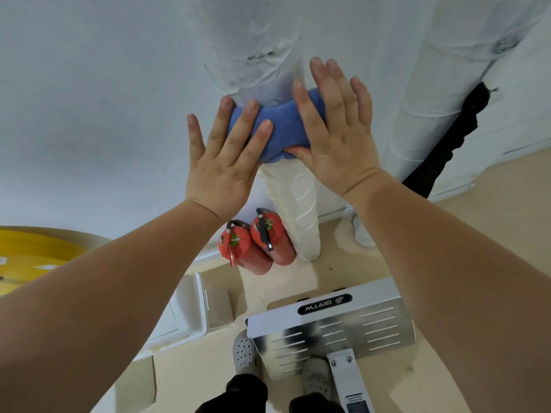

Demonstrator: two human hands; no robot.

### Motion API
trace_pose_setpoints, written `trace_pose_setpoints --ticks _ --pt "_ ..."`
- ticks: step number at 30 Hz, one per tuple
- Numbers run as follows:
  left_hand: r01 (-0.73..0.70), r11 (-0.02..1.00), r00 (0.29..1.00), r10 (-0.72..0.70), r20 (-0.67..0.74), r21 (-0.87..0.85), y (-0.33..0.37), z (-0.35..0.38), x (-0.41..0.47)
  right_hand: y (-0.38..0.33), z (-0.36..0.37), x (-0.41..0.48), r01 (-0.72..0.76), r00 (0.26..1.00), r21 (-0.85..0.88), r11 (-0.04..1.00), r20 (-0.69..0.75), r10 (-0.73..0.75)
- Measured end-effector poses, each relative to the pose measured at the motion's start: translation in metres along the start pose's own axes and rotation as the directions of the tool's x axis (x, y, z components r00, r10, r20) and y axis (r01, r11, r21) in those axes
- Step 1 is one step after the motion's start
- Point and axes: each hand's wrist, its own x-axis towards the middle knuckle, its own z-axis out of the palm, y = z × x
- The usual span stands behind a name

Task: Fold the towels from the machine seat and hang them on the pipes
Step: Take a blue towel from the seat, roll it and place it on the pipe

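Against the narrower white-wrapped pipe (299, 201) a blue towel (278, 129) sits as a thick folded band across the pipe's front, well above the floor. The left hand (220, 165) lies flat on the towel's left end, fingers straight and spread, with three fingertips on the cloth and the little finger off to the side over the wall. The right hand (334, 129) covers the right end in the same way, fingers straight and fanned upward past the towel onto the pipe wrap, its thumb running along the towel's lower edge. Neither hand curls round the cloth; both press it with open palms. Just beside this pipe, to the right, stands a wider white pipe (423, 120), and a black ragged strip (447, 144) hangs between that pipe and the wall. At the foot of the narrower pipe two red fire extinguishers (246, 248) stand touching each other on the beige floor (477, 234). Nearer the person a silver slotted metal plate (343, 323) with a black label partly hides grey perforated clogs (244, 351). A white tub (190, 311) lies to the left of the plate, and a yellow disc (29, 257) shows at the left edge.
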Motion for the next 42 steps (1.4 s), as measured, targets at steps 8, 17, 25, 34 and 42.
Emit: trace_pose_setpoints --ticks 8,17,25,34,42 --pt "0.079 0.996 0.995 -0.076 0.065 -0.037 0.013 -0.007 -0.003 -0.004 -0.009 -0.007 -0.048 0.985 0.016 0.999 0.168 0.044" --pt "0.234 0.967 0.971 -0.228 0.068 -0.102 0.034 -0.021 0.01 -0.005 -0.017 -0.007 -0.106 0.947 0.065 0.992 0.312 0.08" --pt "0.336 0.935 0.941 -0.328 0.085 -0.115 0.043 -0.007 0.007 -0.004 -0.022 -0.004 -0.147 0.925 0.1 0.984 0.367 0.101" --pt "0.274 0.962 0.925 -0.264 0.273 0.0 0.039 -0.038 0.01 -0.016 -0.043 -0.005 -0.167 0.887 0.027 0.986 0.442 0.138" --pt "0.249 0.966 0.868 -0.254 0.427 0.067 0.041 -0.074 0.017 -0.018 -0.075 -0.002 -0.163 0.822 -0.024 0.986 0.55 0.149"
